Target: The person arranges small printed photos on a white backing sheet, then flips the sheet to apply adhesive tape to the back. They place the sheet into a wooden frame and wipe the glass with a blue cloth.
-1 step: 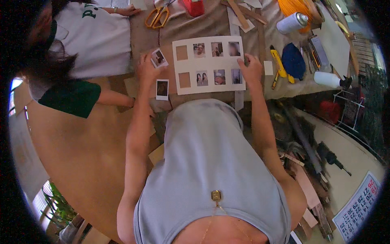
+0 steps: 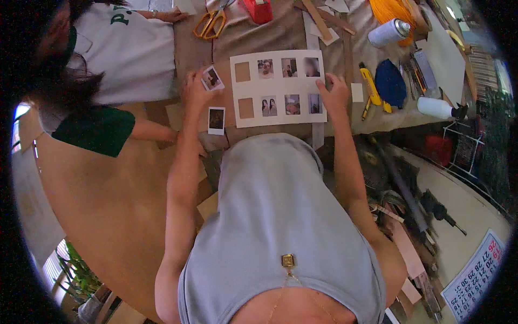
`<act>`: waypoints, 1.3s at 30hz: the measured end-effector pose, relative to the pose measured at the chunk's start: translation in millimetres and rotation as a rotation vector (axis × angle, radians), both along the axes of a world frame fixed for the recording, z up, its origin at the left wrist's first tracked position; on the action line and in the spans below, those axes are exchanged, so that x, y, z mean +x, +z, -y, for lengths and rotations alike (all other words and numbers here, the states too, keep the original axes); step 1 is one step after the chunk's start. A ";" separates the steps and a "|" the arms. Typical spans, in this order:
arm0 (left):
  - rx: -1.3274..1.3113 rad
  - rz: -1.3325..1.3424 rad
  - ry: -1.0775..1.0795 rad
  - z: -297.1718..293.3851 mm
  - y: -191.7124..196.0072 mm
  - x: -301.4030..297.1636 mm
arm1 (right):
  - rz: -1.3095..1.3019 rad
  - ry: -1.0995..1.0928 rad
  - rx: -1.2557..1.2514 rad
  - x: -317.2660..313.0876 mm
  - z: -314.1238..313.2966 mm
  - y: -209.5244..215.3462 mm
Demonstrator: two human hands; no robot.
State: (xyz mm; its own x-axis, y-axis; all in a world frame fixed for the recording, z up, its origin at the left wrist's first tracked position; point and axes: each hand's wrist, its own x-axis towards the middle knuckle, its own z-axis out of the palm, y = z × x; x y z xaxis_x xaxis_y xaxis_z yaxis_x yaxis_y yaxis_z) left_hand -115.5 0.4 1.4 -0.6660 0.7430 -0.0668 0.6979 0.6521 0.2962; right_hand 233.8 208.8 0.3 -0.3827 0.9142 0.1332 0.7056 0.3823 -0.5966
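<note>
A white photo mat (image 2: 280, 86) lies on the cloth-covered table before me, with two rows of cut-out windows. Photos show in most of them, while the two leftmost windows show only brown behind. My left hand (image 2: 195, 90), left of the mat, is closed on a small white-bordered instant photo (image 2: 213, 79), tilted, gripped at its left side. Just below it a second instant photo (image 2: 216, 120), dark in its picture area, lies beside the mat. My right hand (image 2: 335, 92) grips the mat's right edge, thumb on top and fingers bent.
A co-worker's arm (image 2: 154, 129) reaches in at the left. Gold-handled scissors (image 2: 210, 24) and a red tape dispenser (image 2: 257, 11) lie beyond the mat. To the right are a yellow utility knife (image 2: 371, 86), a blue pouch-like thing (image 2: 390, 82), a spray can (image 2: 389, 32) and a white bottle (image 2: 435, 108).
</note>
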 end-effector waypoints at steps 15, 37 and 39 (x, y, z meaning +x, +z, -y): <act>0.507 0.750 0.187 -3.0 4.2 -27.5 | -0.395 0.079 -0.215 -66.5 -4.0 49.2; 0.527 1.267 0.475 -57.7 9.4 32.9 | -0.301 0.249 -0.306 -74.3 22.0 23.5; 0.521 1.234 0.397 -55.0 -7.7 25.6 | -0.299 0.225 -0.342 -69.9 25.5 29.3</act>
State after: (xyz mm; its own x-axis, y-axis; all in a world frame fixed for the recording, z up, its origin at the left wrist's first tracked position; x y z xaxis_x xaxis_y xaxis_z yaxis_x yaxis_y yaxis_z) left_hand -89.9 55.3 -6.2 -0.5500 0.6412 -0.5351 -0.3914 0.3681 0.8434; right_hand 163.9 183.3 29.7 -0.5658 0.8241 -0.0255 0.4079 0.2529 -0.8773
